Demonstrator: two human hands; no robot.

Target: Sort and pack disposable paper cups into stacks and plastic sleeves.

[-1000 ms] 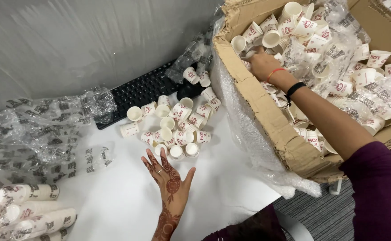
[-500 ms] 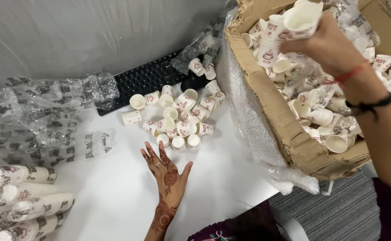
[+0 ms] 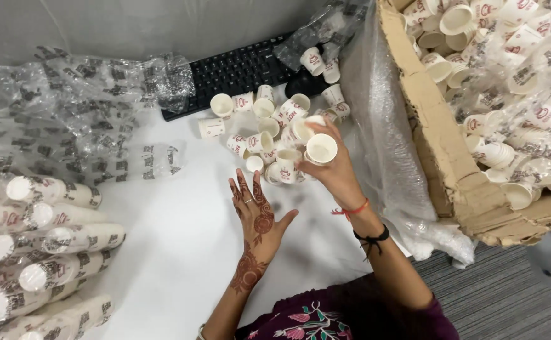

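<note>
White desk (image 3: 181,252) fills most of the view, with a grey wall behind it. At the far left lie stacked cups in clear sleeves (image 3: 36,252), side by side near the desk's edge. Behind them, empty plastic wrappers (image 3: 86,107) are crumpled in a heap that reaches a black keyboard (image 3: 238,69). Just in front of the keyboard sits a loose pile of small paper cups (image 3: 256,126), some upright, some tipped over. The left hand (image 3: 260,214) rests flat on the desk with fingers spread, holding nothing, just short of the pile. The right hand (image 3: 329,164) hovers over the pile's near edge, fingers closed around a few cups (image 3: 316,145), one with its open mouth facing the camera. Red and black threads circle that wrist. To the right, a sheet of clear plastic hangs over the torn side of a cardboard box (image 3: 445,151), which is full of more loose cups and wrappers. Grey carpet (image 3: 502,296) shows at the lower right.
</note>
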